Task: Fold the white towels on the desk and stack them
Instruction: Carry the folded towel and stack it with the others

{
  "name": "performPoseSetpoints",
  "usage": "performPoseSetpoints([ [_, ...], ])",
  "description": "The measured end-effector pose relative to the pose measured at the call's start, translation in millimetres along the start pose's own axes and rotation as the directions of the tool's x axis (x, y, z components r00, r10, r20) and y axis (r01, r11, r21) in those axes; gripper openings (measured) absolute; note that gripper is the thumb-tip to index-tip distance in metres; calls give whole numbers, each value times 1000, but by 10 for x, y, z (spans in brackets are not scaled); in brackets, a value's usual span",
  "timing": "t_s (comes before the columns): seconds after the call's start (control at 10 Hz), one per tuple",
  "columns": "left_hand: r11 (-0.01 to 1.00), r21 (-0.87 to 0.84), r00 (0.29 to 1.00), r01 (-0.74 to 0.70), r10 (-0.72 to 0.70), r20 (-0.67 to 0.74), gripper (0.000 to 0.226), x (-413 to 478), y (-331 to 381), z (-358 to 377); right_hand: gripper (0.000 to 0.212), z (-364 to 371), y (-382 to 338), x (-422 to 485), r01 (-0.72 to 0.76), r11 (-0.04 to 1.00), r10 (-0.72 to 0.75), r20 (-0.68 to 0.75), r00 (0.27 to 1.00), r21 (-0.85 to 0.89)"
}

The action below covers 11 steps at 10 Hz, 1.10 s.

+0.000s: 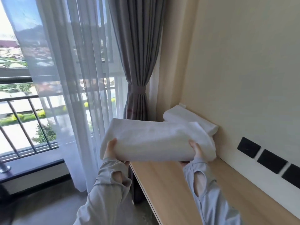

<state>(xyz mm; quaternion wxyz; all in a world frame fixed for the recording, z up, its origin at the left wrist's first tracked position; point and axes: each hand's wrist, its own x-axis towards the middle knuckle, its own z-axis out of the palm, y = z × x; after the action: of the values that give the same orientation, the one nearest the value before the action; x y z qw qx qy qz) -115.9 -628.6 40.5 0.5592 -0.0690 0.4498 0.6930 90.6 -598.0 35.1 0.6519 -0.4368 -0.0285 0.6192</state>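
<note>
Folded white towel [154,140] is up off the wood, held lengthways between both hands just below the middle of the view. Left hand [110,150] has the eight o'clock end: thumb curled over the top face, fingers tucked underneath and out of sight. Right hand [197,151] clamps the four o'clock end the same way, thumb on top, the rest hidden under the cloth. Both wrists come out of pale grey sleeves [112,176], each with an oval opening.

The towel hangs over the left edge of the light wooden desk [170,192], which runs from five o'clock away toward the room corner. At two o'clock from the held towel, a second folded towel [186,116] lies on the desk, pushed up against the cream wall [243,62]. The held towel's far right corner overlaps it in this view, and whether the two touch I cannot tell.

Along the wall at four o'clock sits a row of black wall plates [248,147]. At twelve o'clock there's a grey curtain [136,62] tied at its waist. To its left a sheer white curtain [73,78] covers the glass, with a balcony railing [24,127] showing at nine o'clock
</note>
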Motion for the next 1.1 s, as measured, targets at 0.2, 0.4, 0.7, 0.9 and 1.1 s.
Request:
performPoseSetpoints([
  [0.2,999,35,1000,-18,18,-4,65,898,247,640,23,632,113,850,-20,999,20,5,1000,40],
  [0.4,996,93,1000,-1,-1,21,67,1612,297,1274,23,1023,24,1489,-11,995,13,-20,1000,97],
  [0.7,968,215,975,126,-161,155,60,2353,-147,2360,19,1083,-340,2159,168,951,-129,-161,978,259],
  [0.9,875,422,918,236,-343,198,59,3032,-448,3194,35,1272,-491,2613,352,867,-240,-323,916,353],
  [1.1,768,553,821,323,-519,240,53,3598,-725,3828,24,1620,-540,2904,470,826,-308,-451,838,310],
])
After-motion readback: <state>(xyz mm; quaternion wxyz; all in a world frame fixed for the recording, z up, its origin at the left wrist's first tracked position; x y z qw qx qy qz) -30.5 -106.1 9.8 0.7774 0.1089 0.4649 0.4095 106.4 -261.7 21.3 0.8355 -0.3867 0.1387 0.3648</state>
